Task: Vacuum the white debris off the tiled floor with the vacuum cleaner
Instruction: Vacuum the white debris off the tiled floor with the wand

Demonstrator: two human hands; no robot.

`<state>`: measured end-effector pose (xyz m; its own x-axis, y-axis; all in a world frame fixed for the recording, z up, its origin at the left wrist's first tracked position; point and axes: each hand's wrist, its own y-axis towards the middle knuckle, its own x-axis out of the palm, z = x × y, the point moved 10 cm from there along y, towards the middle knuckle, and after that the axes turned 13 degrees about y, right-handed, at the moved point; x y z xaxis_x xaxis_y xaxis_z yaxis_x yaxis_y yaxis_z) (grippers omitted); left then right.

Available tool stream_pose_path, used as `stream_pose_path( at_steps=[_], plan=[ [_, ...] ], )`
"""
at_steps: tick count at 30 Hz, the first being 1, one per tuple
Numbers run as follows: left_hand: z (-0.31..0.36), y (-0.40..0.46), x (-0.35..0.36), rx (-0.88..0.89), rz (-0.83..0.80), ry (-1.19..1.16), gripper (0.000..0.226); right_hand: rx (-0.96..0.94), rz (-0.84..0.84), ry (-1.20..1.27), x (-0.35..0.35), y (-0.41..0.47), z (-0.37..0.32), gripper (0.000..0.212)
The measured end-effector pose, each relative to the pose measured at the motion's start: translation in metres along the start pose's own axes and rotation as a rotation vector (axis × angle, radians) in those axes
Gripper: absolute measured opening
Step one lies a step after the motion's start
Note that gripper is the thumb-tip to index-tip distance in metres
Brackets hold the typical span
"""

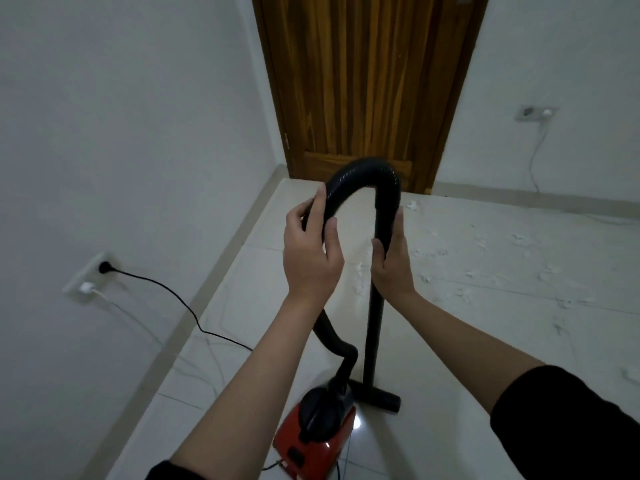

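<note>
A red and black vacuum cleaner [317, 433] sits on the tiled floor [467, 358] just in front of me. Its black ribbed hose [360, 174] arches up in front of the door. My left hand [310, 252] grips the left side of the arch. My right hand [393, 258] holds the right side where the hose meets the upright black wand [374, 327]. The wand's flat floor nozzle [379, 396] rests on the tiles beside the vacuum body. White debris [519, 242] lies scattered over the floor to the right, with some bits [358, 278] near the wand.
A wooden door [367, 84] stands shut straight ahead. On the left wall a socket [91, 277] holds a black plug, and its black cord [180, 306] runs across the floor. Another wall socket [535, 112] with a white cable is on the right wall.
</note>
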<state>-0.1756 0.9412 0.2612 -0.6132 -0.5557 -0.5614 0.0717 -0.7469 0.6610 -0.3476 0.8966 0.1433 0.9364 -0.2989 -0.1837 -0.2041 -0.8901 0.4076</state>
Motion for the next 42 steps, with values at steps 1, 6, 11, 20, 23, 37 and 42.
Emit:
stream_pose_path(
  at_steps=[1,6,11,20,23,37,42],
  plan=[
    [0.007,0.006,-0.002,-0.001,-0.051,0.015,0.051,0.016,-0.014,0.010,-0.004,-0.002,-0.009,0.064],
    [0.039,0.005,-0.006,0.064,-0.325,-0.004,0.054,0.138,0.002,0.048,-0.034,-0.024,-0.022,0.063],
    [0.063,0.005,-0.014,0.071,-0.392,0.062,0.049,0.112,0.005,0.149,-0.042,-0.039,-0.055,0.056],
    [0.099,-0.021,-0.010,0.099,-0.924,0.272,0.041,0.390,0.048,0.648,-0.035,-0.118,-0.075,0.038],
    [0.097,-0.056,-0.021,-0.019,-1.129,0.247,0.039,0.730,0.147,0.724,-0.029,-0.155,-0.032,0.054],
    [0.050,-0.250,-0.112,-0.063,-1.464,0.236,0.049,1.243,0.115,0.854,0.031,-0.350,-0.037,0.011],
    [0.011,-0.323,-0.153,-0.168,-1.542,0.185,0.056,1.290,0.168,0.744,0.054,-0.426,-0.031,0.024]
  ],
)
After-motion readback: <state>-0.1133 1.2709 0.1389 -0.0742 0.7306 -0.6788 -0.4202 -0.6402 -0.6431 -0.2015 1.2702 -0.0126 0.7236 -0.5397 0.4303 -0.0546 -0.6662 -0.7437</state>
